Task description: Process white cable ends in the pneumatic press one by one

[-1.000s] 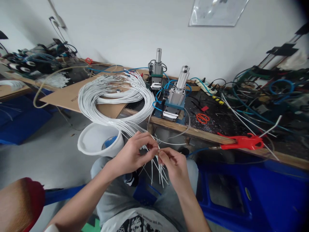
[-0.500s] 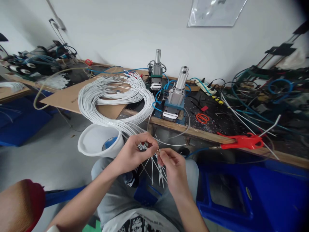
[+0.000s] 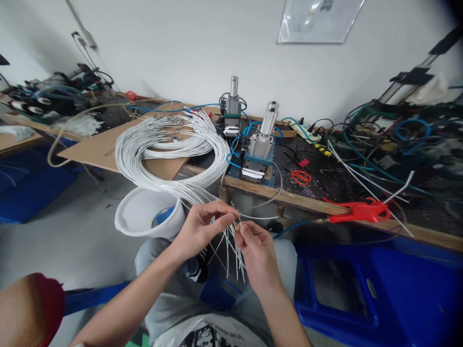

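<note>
Above my lap both hands meet over the end of a thin white cable. My right hand (image 3: 259, 250) pinches the cable near its tip between thumb and forefinger. From the other side, my left hand (image 3: 204, 225) has its thumb and forefinger closed at the tip, where a tiny reddish spot shows; the fingers hide most of it. Beneath the hands hang several loose cable ends (image 3: 231, 250). They run from a large coiled bundle of white cables (image 3: 135, 166), which lies on cardboard (image 3: 92, 147) and droops over the bench edge.
Two pneumatic presses (image 3: 262, 142) (image 3: 232, 108) stand on the bench behind the hands. Orange-handled scissors (image 3: 301, 178) and a red air gun (image 3: 360, 210) lie to the right. Below the bundle is a white bucket (image 3: 125, 214). A blue plastic stool (image 3: 408, 289) stands at right.
My left forefinger has straightened a little along the cable tip, and my right hand's grip sits slightly lower. The whole view has shifted slightly; the bundle and tools stay put.
</note>
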A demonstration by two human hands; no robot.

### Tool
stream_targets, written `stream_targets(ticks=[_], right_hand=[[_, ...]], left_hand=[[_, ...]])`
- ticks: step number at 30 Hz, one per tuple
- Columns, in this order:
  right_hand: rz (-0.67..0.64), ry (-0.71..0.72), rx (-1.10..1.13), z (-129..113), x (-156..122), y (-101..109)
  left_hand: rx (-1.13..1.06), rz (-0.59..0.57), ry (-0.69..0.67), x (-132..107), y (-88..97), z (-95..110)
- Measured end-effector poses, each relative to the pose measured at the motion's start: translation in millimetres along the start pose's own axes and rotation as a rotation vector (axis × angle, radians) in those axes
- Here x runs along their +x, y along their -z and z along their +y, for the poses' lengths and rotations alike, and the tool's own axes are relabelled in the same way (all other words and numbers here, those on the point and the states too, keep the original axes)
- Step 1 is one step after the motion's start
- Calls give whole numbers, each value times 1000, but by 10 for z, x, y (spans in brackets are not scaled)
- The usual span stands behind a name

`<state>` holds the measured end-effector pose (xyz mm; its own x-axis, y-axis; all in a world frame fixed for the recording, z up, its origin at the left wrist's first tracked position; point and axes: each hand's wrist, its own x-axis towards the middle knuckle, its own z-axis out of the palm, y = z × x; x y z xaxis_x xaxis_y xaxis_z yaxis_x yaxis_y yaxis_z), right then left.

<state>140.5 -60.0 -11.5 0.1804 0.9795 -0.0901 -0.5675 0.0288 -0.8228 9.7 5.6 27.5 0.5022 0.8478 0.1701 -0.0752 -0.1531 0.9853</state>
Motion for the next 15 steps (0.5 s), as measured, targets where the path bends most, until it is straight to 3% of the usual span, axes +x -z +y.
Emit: stream_targets(ticks=[9, 15], right_hand=[[-90, -81, 144, -7, 3, -19], [-129, -103, 126, 0, 20, -30]], left_hand=[[18, -31, -59, -6, -9, -93], [38, -40, -80, -26, 18, -146]])
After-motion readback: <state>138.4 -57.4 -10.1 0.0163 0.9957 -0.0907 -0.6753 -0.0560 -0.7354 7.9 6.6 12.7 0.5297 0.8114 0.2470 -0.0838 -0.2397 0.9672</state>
